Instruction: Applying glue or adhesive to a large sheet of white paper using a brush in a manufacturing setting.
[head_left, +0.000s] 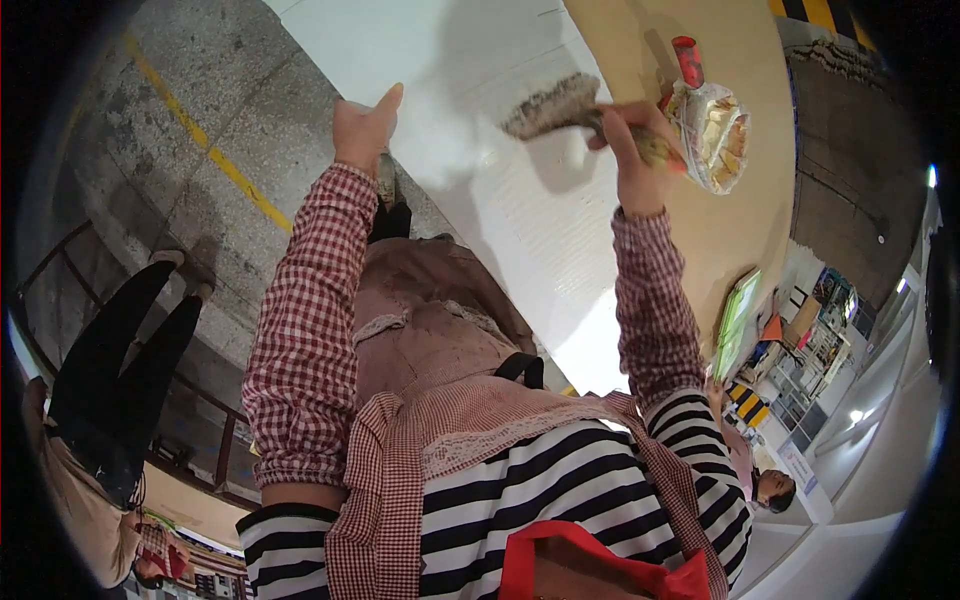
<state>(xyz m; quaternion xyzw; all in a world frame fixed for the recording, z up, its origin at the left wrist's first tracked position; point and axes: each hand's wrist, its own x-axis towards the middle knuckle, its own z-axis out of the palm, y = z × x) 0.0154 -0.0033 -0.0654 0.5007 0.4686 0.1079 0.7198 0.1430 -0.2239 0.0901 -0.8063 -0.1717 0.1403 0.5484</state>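
A wide, flat brush (552,106) with stained, dark-tipped bristles is held in my right hand (642,158), the fingers wrapped round its handle. Its bristles are over the white sheet (540,230); whether they touch it I cannot tell. At the left edge of that sheet, my left hand (362,132) is closed, its thumb lying along the top and its other fingers partly hidden. Just right of my right hand is a plastic-lined container (714,138) with a red handle (687,60) and yellowish contents.
The white sheet overlaps a tan surface (745,225). Speckled concrete floor (235,85) with a yellow line (205,140) lies at the left. A person in dark trousers (120,365) stands there near a metal rail (215,450). Another person (745,460) is at the right, by a green-edged stack (738,310).
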